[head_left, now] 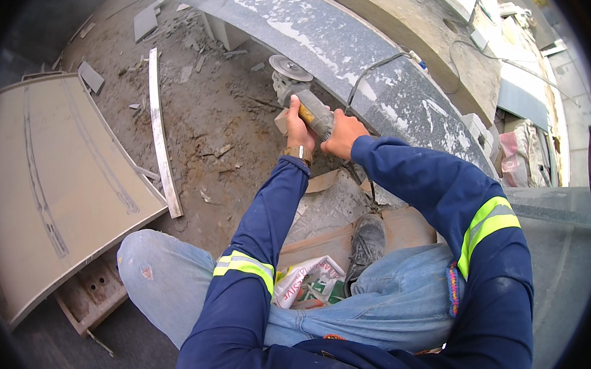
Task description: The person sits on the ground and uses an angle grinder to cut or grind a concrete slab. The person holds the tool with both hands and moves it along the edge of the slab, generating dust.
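Observation:
Both my hands are closed round an angle grinder, its grey and yellow body pointing away from me. My left hand grips it near the head from the left side. Behind it, my right hand wraps the rear of the body, where a dark power cord loops away. The round cutting disc faces up at the near edge of a long curved grey stone slab with white patches. Whether the disc touches the slab or spins, I cannot tell.
A large tan panel lies at the left, beside a long pale strip on dusty, rubble-strewn ground. Below my arms are a white printed bag and my dark shoe. A pinkish-white sack sits at the right.

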The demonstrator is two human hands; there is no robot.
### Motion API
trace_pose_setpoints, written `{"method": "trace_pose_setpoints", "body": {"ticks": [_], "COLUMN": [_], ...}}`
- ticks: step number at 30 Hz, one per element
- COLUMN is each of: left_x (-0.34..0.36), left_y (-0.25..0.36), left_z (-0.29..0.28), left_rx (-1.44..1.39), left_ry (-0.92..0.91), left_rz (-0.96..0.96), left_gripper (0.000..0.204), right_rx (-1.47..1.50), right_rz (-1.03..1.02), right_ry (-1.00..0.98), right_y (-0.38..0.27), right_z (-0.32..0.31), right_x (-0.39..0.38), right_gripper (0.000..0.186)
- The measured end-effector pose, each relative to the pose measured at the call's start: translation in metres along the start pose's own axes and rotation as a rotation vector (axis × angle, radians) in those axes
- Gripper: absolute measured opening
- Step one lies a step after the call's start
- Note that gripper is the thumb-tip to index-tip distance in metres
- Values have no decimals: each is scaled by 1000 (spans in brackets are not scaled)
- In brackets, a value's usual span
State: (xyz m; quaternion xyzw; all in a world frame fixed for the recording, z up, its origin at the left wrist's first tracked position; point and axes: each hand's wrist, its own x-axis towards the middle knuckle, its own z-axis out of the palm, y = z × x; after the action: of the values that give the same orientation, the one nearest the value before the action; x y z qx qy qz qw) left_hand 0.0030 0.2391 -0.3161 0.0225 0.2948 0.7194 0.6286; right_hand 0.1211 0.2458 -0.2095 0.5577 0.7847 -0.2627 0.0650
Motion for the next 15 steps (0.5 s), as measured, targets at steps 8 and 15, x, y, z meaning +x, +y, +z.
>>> {"method": "trace_pose_setpoints", "body": {"ticks": [8,15], "left_x": [7,-5], "left_y": [-1,19], "left_z": [-2,8], "left_rx": [-9,-51], "left_ry": [20,3], "left_rz": [25,74], "left_gripper": [59,60], "right_rx": [-32,-43], "right_rz": [33,-74], "right_ry": [-52,-8], "right_y": [-6,-20], "right_z": [-4,-12], "right_x": [4,2], "right_gripper": [74,73]}}
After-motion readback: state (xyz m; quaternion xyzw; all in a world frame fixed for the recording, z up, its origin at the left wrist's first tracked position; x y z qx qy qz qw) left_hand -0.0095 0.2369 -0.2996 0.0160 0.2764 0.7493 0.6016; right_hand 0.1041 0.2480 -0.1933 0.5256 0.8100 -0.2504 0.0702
